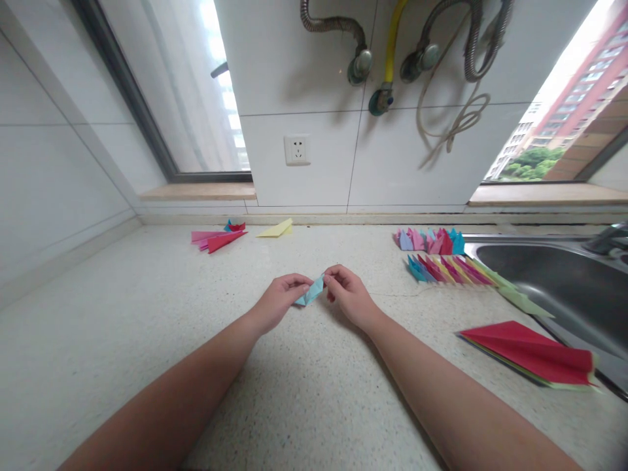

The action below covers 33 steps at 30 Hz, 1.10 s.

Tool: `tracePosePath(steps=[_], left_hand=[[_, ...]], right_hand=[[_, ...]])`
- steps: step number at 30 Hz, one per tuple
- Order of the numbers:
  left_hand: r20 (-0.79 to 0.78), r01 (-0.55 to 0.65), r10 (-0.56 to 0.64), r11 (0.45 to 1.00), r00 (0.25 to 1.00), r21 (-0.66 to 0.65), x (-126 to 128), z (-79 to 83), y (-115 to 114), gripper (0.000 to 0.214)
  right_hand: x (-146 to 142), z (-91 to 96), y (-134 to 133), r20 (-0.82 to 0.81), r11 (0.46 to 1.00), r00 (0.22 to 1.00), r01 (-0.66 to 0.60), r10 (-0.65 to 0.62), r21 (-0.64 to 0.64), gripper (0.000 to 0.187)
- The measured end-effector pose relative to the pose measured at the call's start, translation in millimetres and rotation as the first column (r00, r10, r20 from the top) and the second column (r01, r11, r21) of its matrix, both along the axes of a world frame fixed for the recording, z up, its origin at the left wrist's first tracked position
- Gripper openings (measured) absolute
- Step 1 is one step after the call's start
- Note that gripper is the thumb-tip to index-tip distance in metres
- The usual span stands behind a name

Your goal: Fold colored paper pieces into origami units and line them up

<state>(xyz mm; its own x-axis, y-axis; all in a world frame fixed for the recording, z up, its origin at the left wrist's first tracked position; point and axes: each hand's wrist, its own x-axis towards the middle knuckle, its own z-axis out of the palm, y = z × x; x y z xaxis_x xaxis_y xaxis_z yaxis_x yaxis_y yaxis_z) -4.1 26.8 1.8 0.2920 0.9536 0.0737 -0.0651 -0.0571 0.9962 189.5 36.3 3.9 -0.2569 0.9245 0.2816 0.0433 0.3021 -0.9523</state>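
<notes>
A small light-blue folded paper [310,293] is held between my two hands just above the speckled countertop [314,379]. My left hand [280,299] pinches its left end with thumb and fingers. At the upper right tip, my right hand [349,291] grips the paper between thumb and forefinger, the other fingers curled under. The paper has several creases and a pointed shape; parts of it are hidden behind my fingertips.
Rows of small folded paper figures [432,242] stand at the right by the metal sink [549,275]. A stack of red paper planes [532,353] lies nearer. Pink and red folded papers [218,240] and a yellow one [277,229] rest along the back left. A socket [297,150] is on the wall.
</notes>
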Motion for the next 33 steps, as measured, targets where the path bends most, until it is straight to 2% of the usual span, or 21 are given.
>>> tracePosePath(steps=[3, 7, 11, 17, 19, 21, 25, 29, 33], left_hand=[[-0.147, -0.026, 0.036, 0.997, 0.988, 0.068, -3, 1.4, 1, 0.024], [-0.240, -0.050, 0.093, 0.983, 0.966, 0.178, -8, 6.0, 4, 0.024], [-0.227, -0.085, 0.134, 0.973, 0.965, 0.214, -13, 5.3, 8, 0.026], [-0.187, -0.181, 0.211, 0.969, 0.959, 0.166, -19, -2.5, 15, 0.032], [-0.171, -0.179, 0.213, 0.965, 0.962, 0.193, -20, -1.8, 16, 0.026], [-0.158, -0.176, 0.225, 0.946, 0.961, 0.272, -21, 1.5, 14, 0.017], [-0.177, -0.180, 0.271, 0.894, 0.946, 0.410, -22, 10.1, 10, 0.010], [-0.223, -0.161, 0.292, 0.870, 0.930, 0.467, -24, 13.1, 9, 0.010], [-0.284, -0.121, 0.280, 0.874, 0.917, 0.471, -26, 10.3, 10, 0.010]], right_hand=[[5, -1.5, 5, 0.021, 0.999, 0.999, -0.044, 0.045, -0.029, 0.021], [10, -7.3, 10, 0.091, 0.998, 0.995, -0.049, 0.051, -0.027, 0.017], [12, -9.1, 12, 0.109, 0.997, 0.991, -0.069, 0.072, -0.035, 0.013], [15, -4.1, 13, 0.037, 0.999, 0.999, -0.031, 0.032, -0.033, 0.015], [18, -2.1, 11, 0.092, 1.000, 0.996, -0.012, 0.011, 0.011, 0.015], [20, 0.8, 8, 0.191, 0.995, 0.981, 0.021, -0.040, 0.101, 0.014], [24, 8.5, 2, 0.374, 0.956, 0.916, 0.031, -0.144, 0.292, 0.010], [26, 11.7, 1, 0.469, 0.935, 0.861, 0.017, -0.194, 0.355, 0.011], [29, 13.1, 2, 0.520, 0.928, 0.828, 0.001, -0.210, 0.373, 0.013]])
